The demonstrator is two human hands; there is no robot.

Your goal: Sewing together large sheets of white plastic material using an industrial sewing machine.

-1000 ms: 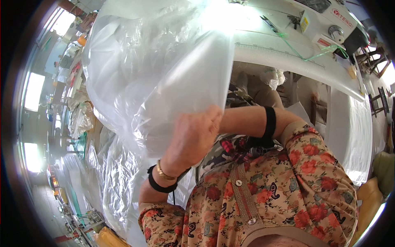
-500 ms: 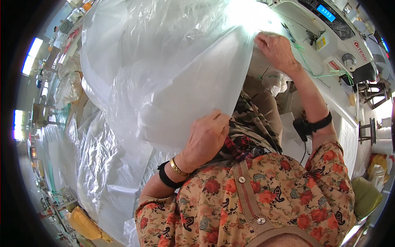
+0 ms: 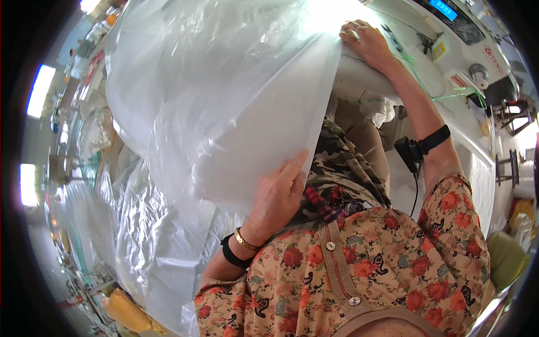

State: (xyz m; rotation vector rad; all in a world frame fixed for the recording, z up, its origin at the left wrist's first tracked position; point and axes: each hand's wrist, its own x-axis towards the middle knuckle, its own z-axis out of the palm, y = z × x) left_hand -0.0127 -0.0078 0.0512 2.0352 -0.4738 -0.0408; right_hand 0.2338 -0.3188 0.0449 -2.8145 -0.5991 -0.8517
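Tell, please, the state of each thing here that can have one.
Large translucent plastic sheet: spread out, partly creased
Bare left hand: at the sheet's right edge, grip unclear
Bare right hand: fingers bent, by the sheet's upper corner, grip unclear
Bright white light: on, glaring
Blue rectangular display: lit
Thin green strand: lying loose
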